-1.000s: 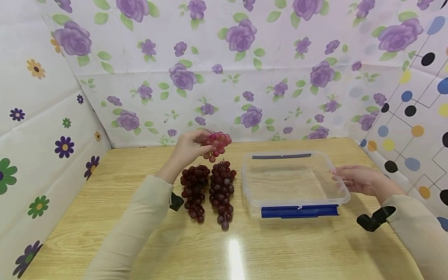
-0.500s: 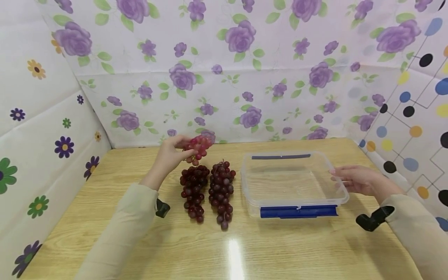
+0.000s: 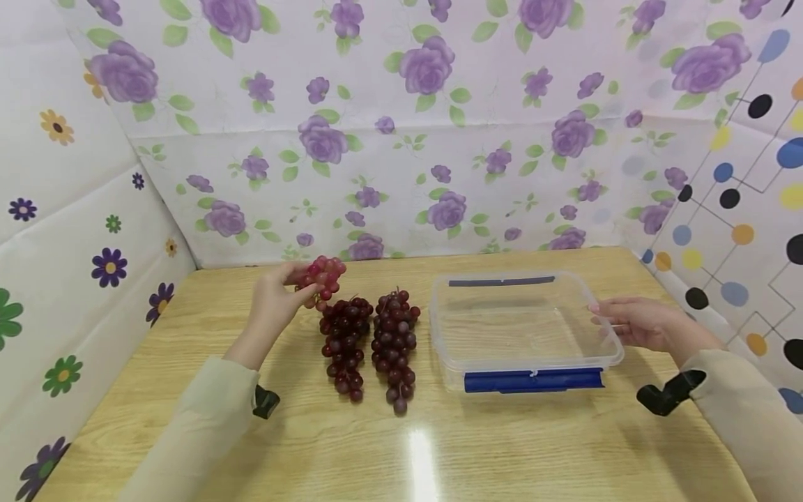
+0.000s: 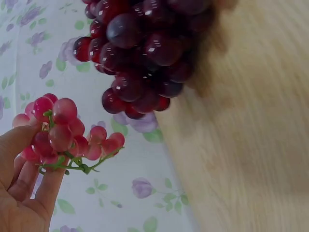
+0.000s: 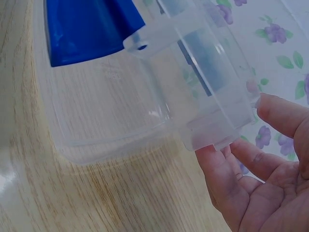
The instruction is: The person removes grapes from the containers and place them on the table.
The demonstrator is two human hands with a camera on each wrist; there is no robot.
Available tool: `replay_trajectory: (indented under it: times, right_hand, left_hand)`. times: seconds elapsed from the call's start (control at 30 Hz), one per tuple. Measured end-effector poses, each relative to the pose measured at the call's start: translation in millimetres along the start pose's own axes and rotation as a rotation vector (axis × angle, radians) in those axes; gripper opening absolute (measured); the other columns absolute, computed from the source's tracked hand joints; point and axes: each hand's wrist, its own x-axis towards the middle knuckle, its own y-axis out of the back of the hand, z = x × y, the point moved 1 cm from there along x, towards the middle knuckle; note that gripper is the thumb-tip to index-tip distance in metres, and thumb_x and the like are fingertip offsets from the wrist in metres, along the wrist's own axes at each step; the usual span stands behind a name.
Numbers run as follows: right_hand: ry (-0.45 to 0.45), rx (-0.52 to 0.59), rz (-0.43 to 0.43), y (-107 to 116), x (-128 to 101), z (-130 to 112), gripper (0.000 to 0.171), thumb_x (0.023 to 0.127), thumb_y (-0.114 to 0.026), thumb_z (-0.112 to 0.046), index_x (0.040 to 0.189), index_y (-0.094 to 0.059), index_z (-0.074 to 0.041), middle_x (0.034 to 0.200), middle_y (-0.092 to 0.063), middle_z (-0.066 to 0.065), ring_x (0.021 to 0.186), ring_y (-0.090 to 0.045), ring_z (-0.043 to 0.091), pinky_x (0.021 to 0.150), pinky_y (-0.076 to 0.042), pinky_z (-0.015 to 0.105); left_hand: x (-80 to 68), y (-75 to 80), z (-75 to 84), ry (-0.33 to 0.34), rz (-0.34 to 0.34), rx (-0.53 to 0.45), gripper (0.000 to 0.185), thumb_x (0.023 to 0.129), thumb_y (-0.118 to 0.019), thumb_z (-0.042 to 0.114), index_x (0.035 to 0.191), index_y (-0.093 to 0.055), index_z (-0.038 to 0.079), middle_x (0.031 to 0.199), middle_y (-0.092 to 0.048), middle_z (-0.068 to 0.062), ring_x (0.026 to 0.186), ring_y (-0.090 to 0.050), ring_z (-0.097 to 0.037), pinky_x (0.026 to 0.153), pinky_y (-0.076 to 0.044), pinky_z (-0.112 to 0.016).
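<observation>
My left hand (image 3: 268, 303) pinches a small bunch of pink grapes (image 3: 327, 273) between thumb and fingers, raised over the back left of the table. Green stems show under these grapes (image 4: 60, 133) in the left wrist view. Two longer bunches lie side by side: dark red grapes (image 3: 345, 338) nearest that hand and dark purple-red grapes (image 3: 394, 341) to their right. A lidless clear plastic container (image 3: 528, 364) with blue clips stands further right. At its right rim, my right hand (image 3: 649, 324) holds the edge, fingertips on both sides of the side flap (image 5: 207, 137).
The wooden table (image 3: 351, 453) ends at the back against a flowered cloth (image 3: 389, 174). Patterned cloths also enclose the left and right sides. A blue clip (image 3: 533, 380) hangs outward from the container's front.
My left hand has carried the pink grapes leftward and lower, from above the dark bunches to their left side. The right hand has stayed at the container's rim.
</observation>
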Motion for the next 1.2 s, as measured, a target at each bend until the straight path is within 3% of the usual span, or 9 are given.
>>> replay_trajectory:
  times: [0.13,0.33,0.57,0.77,0.93,1.2]
  right_hand:
    - [0.001,0.010,0.001,-1,0,0,0.077,0.097,-0.054,-0.035,0.146,-0.016,0.010,0.105,-0.061,-0.004,0.089,-0.065,0.012,0.082,-0.055,0.029]
    - [0.008,0.003,0.000,-2,-2,-2,0.075,0.097,-0.053,-0.035,0.145,-0.017,0.011,0.105,-0.061,-0.003,0.087,-0.064,0.011,0.082,-0.055,0.029]
    - [0.006,0.000,-0.003,-1,-2,-1,0.077,0.098,-0.052,-0.035,0.146,-0.013,0.011,0.107,-0.061,-0.003,0.089,-0.064,0.011,0.082,-0.054,0.029]
    - [0.001,0.015,-0.003,-1,-2,-1,0.080,0.097,-0.053,-0.035,0.147,-0.010,0.011,0.106,-0.060,-0.004,0.088,-0.065,0.011,0.082,-0.055,0.029]
    - [-0.001,0.022,-0.005,-1,-2,-1,0.079,0.097,-0.053,-0.035,0.147,-0.011,0.010,0.105,-0.061,-0.004,0.087,-0.065,0.011,0.081,-0.055,0.029]
    - [-0.008,0.054,-0.005,0,-1,-1,0.073,0.097,-0.054,-0.034,0.145,-0.019,0.008,0.101,-0.063,-0.006,0.086,-0.065,0.010,0.080,-0.055,0.028]
  left_hand:
    - [-10.0,0.9,-5.1,-0.017,0.030,0.027,0.029,0.085,-0.071,0.008,0.112,-0.065,-0.001,0.104,-0.069,-0.021,0.099,-0.065,-0.035,0.087,-0.050,-0.049]
    - [-23.8,3.0,-15.1,-0.013,0.062,0.081,0.029,0.084,-0.071,0.007,0.110,-0.065,-0.003,0.103,-0.068,-0.023,0.096,-0.065,-0.035,0.081,-0.049,-0.048]
    - [-38.5,7.5,-28.0,0.059,0.072,0.115,0.029,0.086,-0.070,0.010,0.112,-0.064,-0.001,0.104,-0.068,-0.021,0.097,-0.064,-0.032,0.069,-0.046,-0.026]
    - [-46.9,9.0,-36.0,0.067,0.066,0.129,0.028,0.085,-0.070,0.006,0.110,-0.063,-0.006,0.102,-0.068,-0.025,0.096,-0.065,-0.036,0.074,-0.053,-0.039]
    - [-53.5,9.2,-42.0,0.073,0.063,0.149,0.029,0.083,-0.071,0.004,0.109,-0.064,-0.007,0.102,-0.068,-0.026,0.094,-0.066,-0.036,0.072,-0.053,-0.036]
    - [-62.3,8.8,-43.9,0.109,0.015,0.179,0.031,0.083,-0.071,0.007,0.109,-0.063,-0.007,0.101,-0.067,-0.027,0.092,-0.066,-0.038,0.071,-0.055,-0.041]
